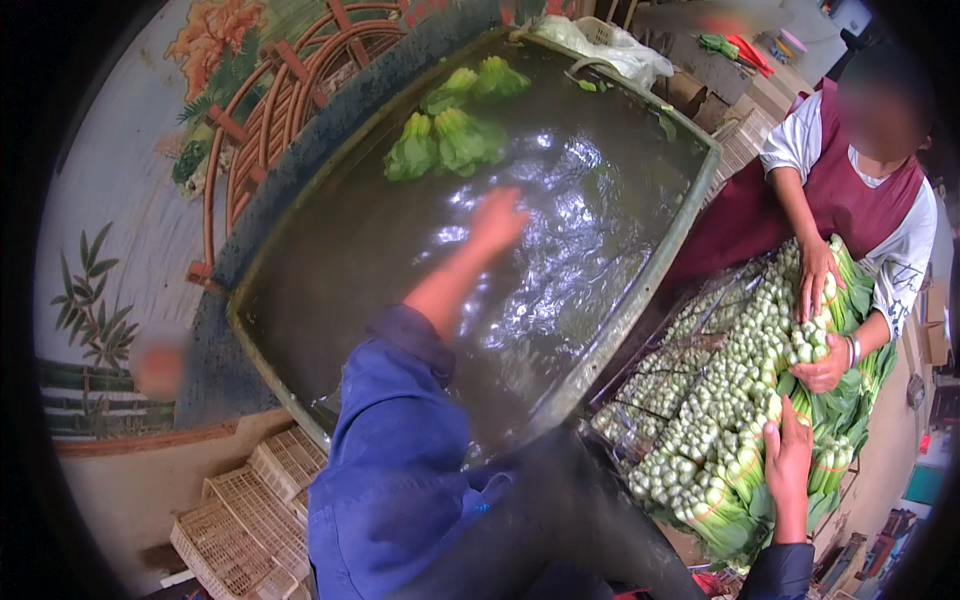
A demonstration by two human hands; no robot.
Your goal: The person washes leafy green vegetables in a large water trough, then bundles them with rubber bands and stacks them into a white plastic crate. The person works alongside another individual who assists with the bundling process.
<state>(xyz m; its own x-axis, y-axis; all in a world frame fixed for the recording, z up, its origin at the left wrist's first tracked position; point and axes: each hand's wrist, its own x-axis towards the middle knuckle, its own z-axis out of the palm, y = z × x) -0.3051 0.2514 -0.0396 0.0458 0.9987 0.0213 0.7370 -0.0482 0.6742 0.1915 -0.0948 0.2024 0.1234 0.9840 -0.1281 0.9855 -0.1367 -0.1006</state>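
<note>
A large tub of dark water lies before me, with several bunches of leafy greens floating at its far side. My left hand, blurred, is stretched over the rippling water; it seems to hold nothing, but its fingers are unclear. At the right, my right hand rests against banded bunches of greens with pale stem ends, stacked in a big pile. Whether its fingers grip a bunch cannot be told. A co-worker in a dark red apron has both hands on the same pile, just beyond my right hand.
Plastic crates are stacked at the lower left, below the tub. The tub's rim runs between the water and the pile. A clear plastic bag lies at the far rim. A painted wall stands at the left.
</note>
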